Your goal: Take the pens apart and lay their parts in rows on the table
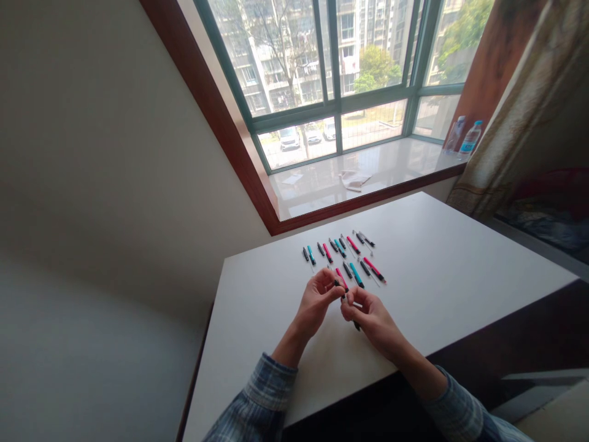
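Observation:
Over the near part of the white table, my left hand [316, 301] pinches a small black pen piece [337, 283] between thumb and fingers. Close beside it, my right hand [372, 314] is closed round a pen barrel [356, 326], whose dark end sticks out below the fingers. The two pieces almost meet between my hands; whether they touch I cannot tell. Just beyond lie several disassembled pens, among them a pink barrel [373, 269], a teal barrel [356, 275] and a black half [347, 270]. One pink barrel [341, 277] is partly hidden by my hands.
The white table [460, 264] meets the wall below a window sill [313, 195] with a red-brown wooden edge. Plastic bottles [470, 139] and a crumpled paper [354, 180] are on the sill. A curtain [501, 116] hangs at the right.

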Tool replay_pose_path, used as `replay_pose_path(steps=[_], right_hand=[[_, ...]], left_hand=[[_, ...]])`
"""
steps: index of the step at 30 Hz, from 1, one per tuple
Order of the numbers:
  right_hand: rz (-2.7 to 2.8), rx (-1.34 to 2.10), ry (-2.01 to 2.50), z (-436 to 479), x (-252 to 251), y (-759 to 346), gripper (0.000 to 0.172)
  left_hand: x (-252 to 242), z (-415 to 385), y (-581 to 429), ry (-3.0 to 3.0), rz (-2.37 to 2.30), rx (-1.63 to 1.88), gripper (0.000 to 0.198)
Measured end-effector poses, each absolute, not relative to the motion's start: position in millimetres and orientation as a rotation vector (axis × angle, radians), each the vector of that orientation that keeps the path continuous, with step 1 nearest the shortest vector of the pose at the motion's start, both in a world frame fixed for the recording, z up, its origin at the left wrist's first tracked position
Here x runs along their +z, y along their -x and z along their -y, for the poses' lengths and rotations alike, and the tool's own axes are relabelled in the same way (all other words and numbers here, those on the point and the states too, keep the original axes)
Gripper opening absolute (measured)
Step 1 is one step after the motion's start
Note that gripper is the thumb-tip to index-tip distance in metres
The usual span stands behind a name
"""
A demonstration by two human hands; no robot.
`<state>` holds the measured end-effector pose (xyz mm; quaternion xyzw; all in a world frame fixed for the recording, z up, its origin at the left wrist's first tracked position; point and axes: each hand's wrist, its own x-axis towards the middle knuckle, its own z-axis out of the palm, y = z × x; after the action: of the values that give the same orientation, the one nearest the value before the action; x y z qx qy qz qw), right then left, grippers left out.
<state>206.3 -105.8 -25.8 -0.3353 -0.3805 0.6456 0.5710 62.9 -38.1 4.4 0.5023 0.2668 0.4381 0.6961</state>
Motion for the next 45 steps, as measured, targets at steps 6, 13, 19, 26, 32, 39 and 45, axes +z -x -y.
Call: replay_pose_path(steps=[6, 13, 19, 26, 32, 39, 45], right_hand=[[0.868, 1.5, 0.797, 104.1, -31.9, -204.8, 0.027], [0.761, 1.557, 0.726, 103.8, -32.6, -204.5, 0.034], [0.758, 1.533, 0.747, 104.8, -31.4, -204.4, 0.035], [0.9, 1.49, 0.796, 105.2, -32.1, -204.9, 0.029], [0.896, 1.465, 0.803, 107.9, -26.8, -208.5, 0.025], [0.826, 1.526, 0.756, 109.2, -25.1, -205.6, 0.028], [0.874, 1.541, 0.787, 111.0, -22.4, -205.8, 0.031]], left_hand=[[3.6, 36.6, -59.6, -1.161, -0.624, 0.923, 0.04], [-2.5, 32.6, -57.5, -1.162, -0.661, 0.824, 0.039], [-3.3, 32.4, -58.3, -1.155, -0.672, 0.878, 0.036], [2.6, 36.4, -60.4, -1.118, -0.623, 0.925, 0.037], [6.9, 35.8, -60.6, -1.078, -0.584, 1.018, 0.035], [13.2, 38.0, -59.7, -1.069, -0.618, 1.03, 0.031], [10.0, 37.1, -59.0, -1.017, -0.612, 1.061, 0.03]])
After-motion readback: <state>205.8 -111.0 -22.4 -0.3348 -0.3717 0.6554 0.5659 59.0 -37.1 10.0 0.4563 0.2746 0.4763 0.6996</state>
